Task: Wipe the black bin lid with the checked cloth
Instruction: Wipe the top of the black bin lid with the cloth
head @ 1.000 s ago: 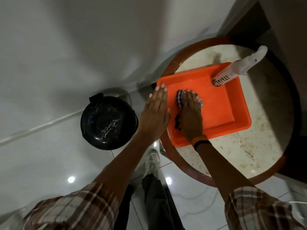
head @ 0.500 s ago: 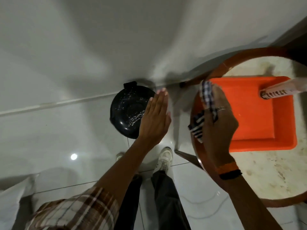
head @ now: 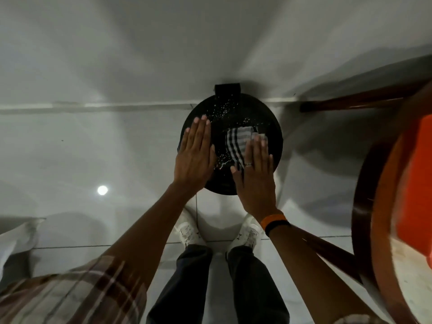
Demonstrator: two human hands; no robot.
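The round black bin lid lies straight ahead on the floor bin by the white wall, speckled with white droplets. My right hand presses the checked cloth flat onto the right half of the lid, fingers stretched over the cloth. My left hand rests flat with fingers together on the lid's left edge, holding nothing.
A round wooden-rimmed table stands close on the right with an orange tray on it. My white shoes stand on the glossy tiled floor just short of the bin. A white pillow-like thing sits at the left edge.
My right hand carried the checked cloth from the orange tray leftward onto the bin lid. My left hand came down on the lid's left edge. The view swung left towards the bin.
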